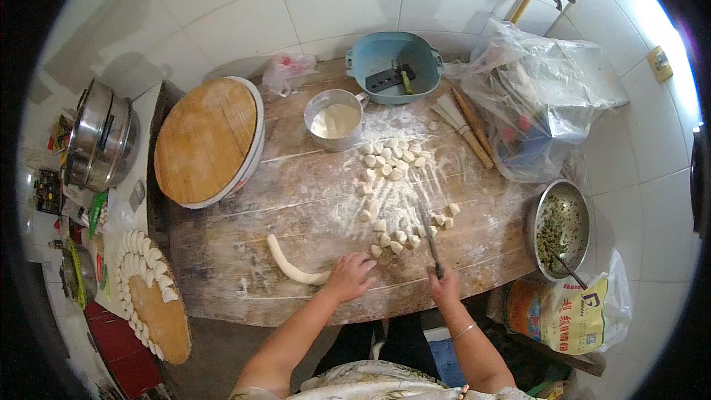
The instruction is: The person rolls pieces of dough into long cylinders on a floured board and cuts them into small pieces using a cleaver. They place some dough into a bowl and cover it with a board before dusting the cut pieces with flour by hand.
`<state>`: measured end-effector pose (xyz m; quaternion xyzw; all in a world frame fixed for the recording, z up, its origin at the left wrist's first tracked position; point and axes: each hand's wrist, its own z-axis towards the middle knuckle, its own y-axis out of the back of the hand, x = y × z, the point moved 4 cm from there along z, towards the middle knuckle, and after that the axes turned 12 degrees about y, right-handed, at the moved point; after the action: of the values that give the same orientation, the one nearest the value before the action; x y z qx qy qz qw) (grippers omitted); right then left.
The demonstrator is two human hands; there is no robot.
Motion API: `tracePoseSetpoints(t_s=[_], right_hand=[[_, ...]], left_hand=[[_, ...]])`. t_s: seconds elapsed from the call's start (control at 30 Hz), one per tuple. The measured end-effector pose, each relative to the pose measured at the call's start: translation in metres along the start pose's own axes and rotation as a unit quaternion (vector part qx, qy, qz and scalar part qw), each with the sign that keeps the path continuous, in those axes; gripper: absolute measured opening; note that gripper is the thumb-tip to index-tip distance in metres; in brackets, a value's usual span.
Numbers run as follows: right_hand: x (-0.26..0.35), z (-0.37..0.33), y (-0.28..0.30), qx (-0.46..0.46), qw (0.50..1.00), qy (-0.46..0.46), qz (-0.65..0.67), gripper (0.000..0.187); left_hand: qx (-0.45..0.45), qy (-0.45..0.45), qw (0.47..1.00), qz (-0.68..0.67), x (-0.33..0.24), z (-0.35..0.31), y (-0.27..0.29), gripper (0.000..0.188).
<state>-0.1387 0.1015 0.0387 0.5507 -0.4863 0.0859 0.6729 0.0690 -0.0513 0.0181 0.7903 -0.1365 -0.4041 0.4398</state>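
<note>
A pale, curved dough rope [290, 270] lies near the table's front edge. My left hand [351, 278] is over its right end, fingers curled on it; the part under the palm is hidden. In my right hand [445, 288] is the dark handle of a knife [426, 227], its thin blade pointing away from me over the floured wood. Small cut dough pieces [401, 236] lie just beyond my left hand and on both sides of the blade. Farther back is another cluster of dough pieces [396, 163] in loose flour.
Behind the dough stand a metal cup [335, 138] of flour and a blue-green basin [392, 97]. Rolling pins [474, 127] lie beside a plastic-covered bundle [529, 104]. A bowl of chopped filling [563, 211] sits right; a wooden lid [206, 141] and a board of dumplings [159, 311] are left.
</note>
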Motion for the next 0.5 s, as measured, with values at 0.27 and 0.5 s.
tracePoseSetpoints(t_s=[0.27,0.5], right_hand=[[-0.110,-0.006,0.087,-0.092,0.970,-0.152,-0.168,0.034],[-0.135,0.024,0.103,-0.132,0.950,-0.069,-0.276,0.030]], left_hand=[[-0.167,0.095,0.980,-0.043,0.007,0.067,0.021,0.038],[-0.004,-0.006,0.998,0.055,-0.067,0.053,-0.030,0.035]])
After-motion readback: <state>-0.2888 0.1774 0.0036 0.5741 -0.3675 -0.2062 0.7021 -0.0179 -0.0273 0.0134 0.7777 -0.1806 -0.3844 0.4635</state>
